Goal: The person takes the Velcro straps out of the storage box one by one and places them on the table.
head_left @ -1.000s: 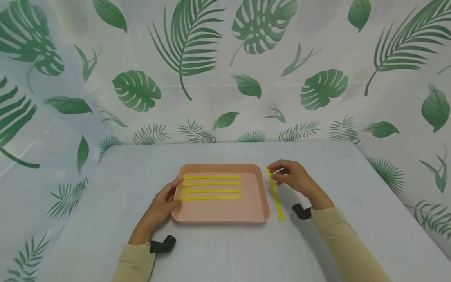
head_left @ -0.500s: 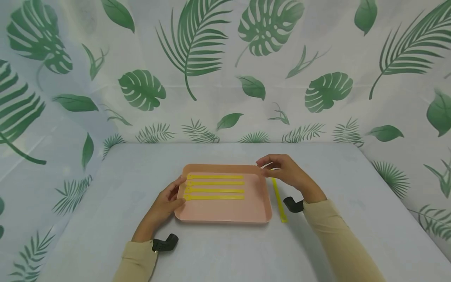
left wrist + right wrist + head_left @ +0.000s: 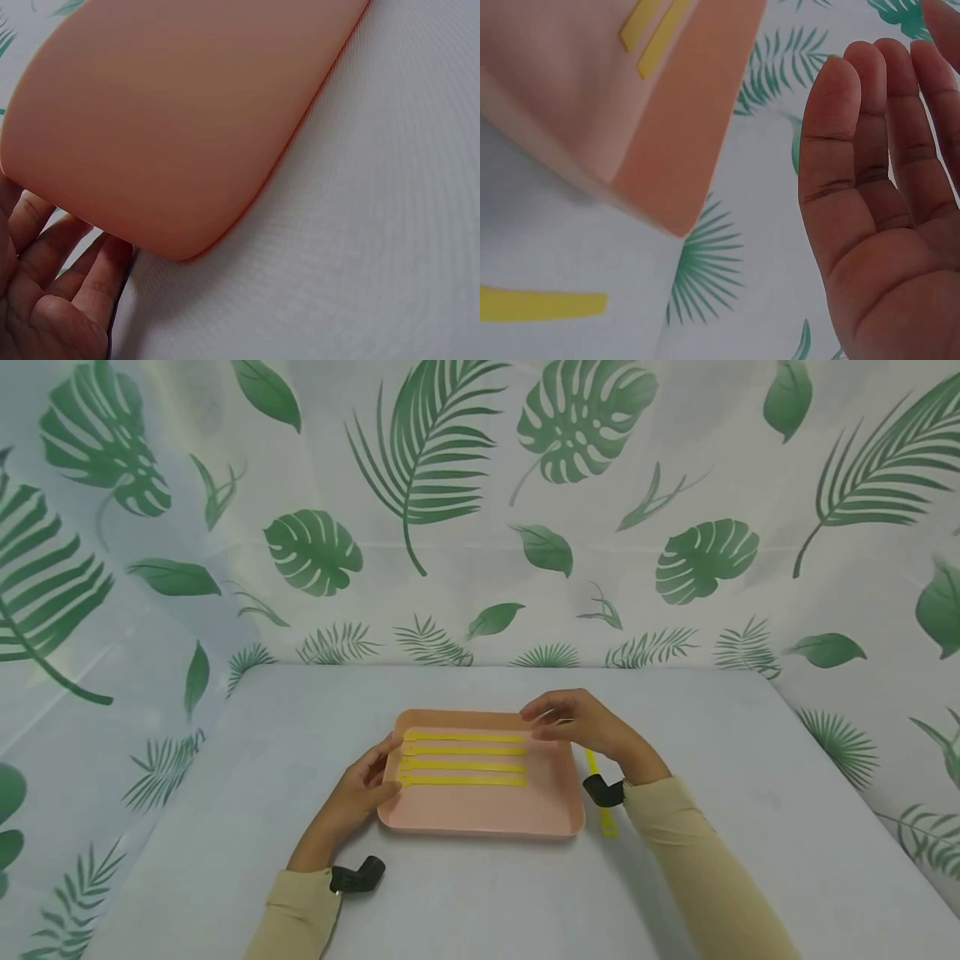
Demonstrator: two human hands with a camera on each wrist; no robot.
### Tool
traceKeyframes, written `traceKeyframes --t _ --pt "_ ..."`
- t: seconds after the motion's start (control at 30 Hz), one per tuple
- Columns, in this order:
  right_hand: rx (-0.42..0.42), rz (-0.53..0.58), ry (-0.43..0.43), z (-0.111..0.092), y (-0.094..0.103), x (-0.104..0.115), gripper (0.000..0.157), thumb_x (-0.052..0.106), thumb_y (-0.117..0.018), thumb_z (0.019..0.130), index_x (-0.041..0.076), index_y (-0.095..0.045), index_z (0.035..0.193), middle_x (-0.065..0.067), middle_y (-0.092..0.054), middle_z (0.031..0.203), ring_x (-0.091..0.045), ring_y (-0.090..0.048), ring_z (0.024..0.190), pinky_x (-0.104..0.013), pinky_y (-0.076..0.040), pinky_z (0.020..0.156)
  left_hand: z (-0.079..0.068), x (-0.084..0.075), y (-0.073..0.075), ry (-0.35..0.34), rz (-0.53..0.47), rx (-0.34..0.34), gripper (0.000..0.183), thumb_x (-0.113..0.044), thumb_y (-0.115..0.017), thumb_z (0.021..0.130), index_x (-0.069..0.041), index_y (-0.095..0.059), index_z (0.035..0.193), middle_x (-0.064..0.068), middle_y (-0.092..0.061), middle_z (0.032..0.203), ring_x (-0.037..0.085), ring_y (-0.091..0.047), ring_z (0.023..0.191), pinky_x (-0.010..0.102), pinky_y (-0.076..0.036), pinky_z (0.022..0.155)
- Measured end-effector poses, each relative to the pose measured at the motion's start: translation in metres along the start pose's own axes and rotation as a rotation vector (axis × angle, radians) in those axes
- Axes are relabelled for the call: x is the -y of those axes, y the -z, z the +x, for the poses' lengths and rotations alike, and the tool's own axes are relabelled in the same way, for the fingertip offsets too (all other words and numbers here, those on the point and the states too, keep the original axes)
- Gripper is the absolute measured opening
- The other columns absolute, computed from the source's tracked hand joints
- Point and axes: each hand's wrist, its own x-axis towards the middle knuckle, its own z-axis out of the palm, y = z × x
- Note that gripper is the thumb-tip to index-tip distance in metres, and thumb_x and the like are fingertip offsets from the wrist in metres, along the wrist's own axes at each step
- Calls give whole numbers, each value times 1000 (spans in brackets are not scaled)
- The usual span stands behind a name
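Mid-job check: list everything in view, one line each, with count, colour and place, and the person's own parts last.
Tray: 1, pink, on the table
Flat straps: 4, yellow, in parallel rows inside the tray
Loose flat strap: 1, yellow, on the table right of the tray, partly hidden
Table: 1, pale grey, beneath the tray
Leaf-print backdrop: 1, white and green, behind and beside the table
Wrist cameras: 2, black, one per wrist
Sleeves: 2, beige, on the forearms
Left hand: 1, bare, gripping the tray's left side
Right hand: 1, bare, above the tray's far right corner
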Motion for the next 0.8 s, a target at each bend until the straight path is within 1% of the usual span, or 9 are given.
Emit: traceKeyframes --t 0.17,0.23,0.37,0.43,0.5,0.63,0.8 --pt "36 -16 -12 7 -7 3 34 2 -76 98 -11 -70 128 -28 -71 130 -33 -72 113 -47 -60 103 -1 0 0 5 6 -4 74 11 -64 96 6 -36 164 20 -12 180 40 -20 164 18 -32 122" --pt "48 -17 -18 10 -9 3 34 2 -76 97 -11 -71 128 -26 -72 128 -32 -72 112 -49 -59 104 -1 0 0 0 6 -4 75 11 -64 96 6 -36 164 20 -12 180 39 -20 164 20 -32 123" --pt "79 1 -13 16 -16 1 33 -1 -76 96 -10 -71 127 -24 -74 125 -28 -72 108 -47 -59 102 0 1 0 -5 14 -3 75 10 -64 95 6 -35 165 19 -13 180 39 -21 164 29 -30 127" --pt "96 10 -3 19 -19 0 32 -2 -76 96 -11 -72 127 -26 -74 125 -26 -72 106 -44 -59 101 1 1 0 -2 21 -7 75 10 -64 95 5 -36 164 18 -14 180 39 -21 164 35 -28 129" --pt "113 12 17 21 -23 -1 32 -2 -76 96 -12 -71 126 -27 -74 124 -24 -73 105 -40 -59 101 1 0 0 -1 27 -10 75 10 -65 95 5 -37 164 18 -15 180 39 -21 164 39 -26 129" --pt "138 10 56 27 -30 -2 31 -3 -76 94 -13 -72 123 -29 -74 122 -20 -73 102 -33 -59 98 2 1 0 -9 26 -12 75 10 -65 94 7 -36 164 19 -15 180 39 -21 164 41 -25 130" --pt "175 29 95 35 -38 -6 30 -9 -74 93 -18 -69 121 -30 -74 118 -25 -74 100 -31 -60 96 2 1 0 -17 20 -4 75 9 -65 94 7 -36 164 19 -15 180 40 -21 164 41 -25 130"
